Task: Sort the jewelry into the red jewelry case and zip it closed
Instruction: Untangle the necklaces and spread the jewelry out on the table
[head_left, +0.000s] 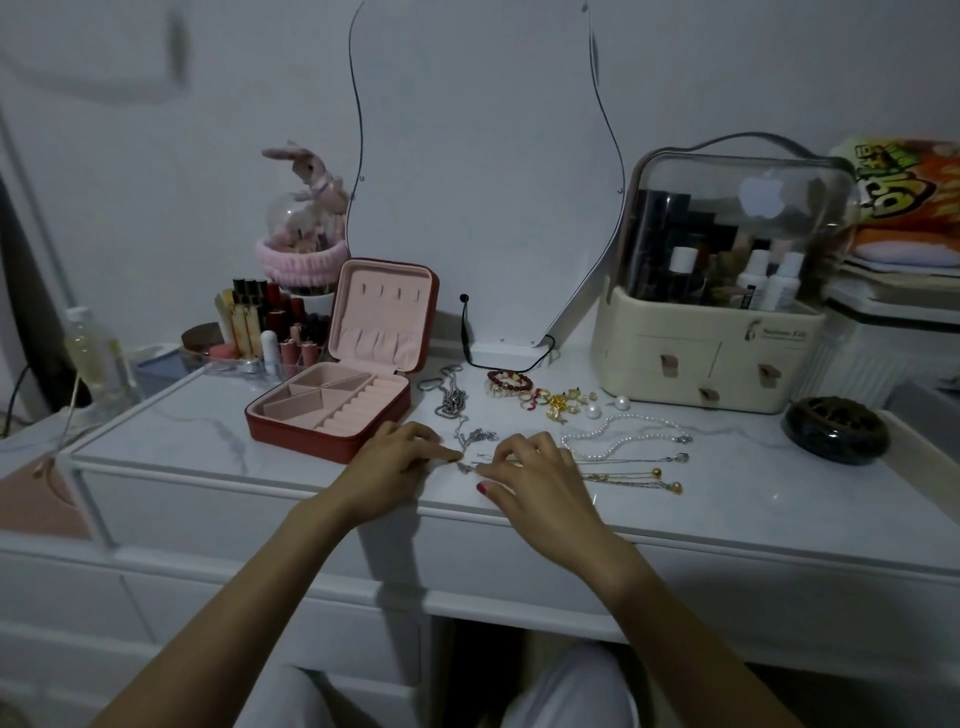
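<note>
Left hand (400, 457) and right hand (530, 467) both pinching a thin silver chain (470, 449) lying on the counter (727, 499), grip fingertips pressed together, red jewelry case (337, 410) standing open just left of the grip, pearl necklace (623, 434) lying right of it.

White marble-look dresser top (182, 431): red jewelry case (332, 415), necklaces (623, 457).

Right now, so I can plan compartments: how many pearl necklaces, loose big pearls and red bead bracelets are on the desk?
Pearl necklaces: 1
Loose big pearls: 2
Red bead bracelets: 1
Total: 4
</note>
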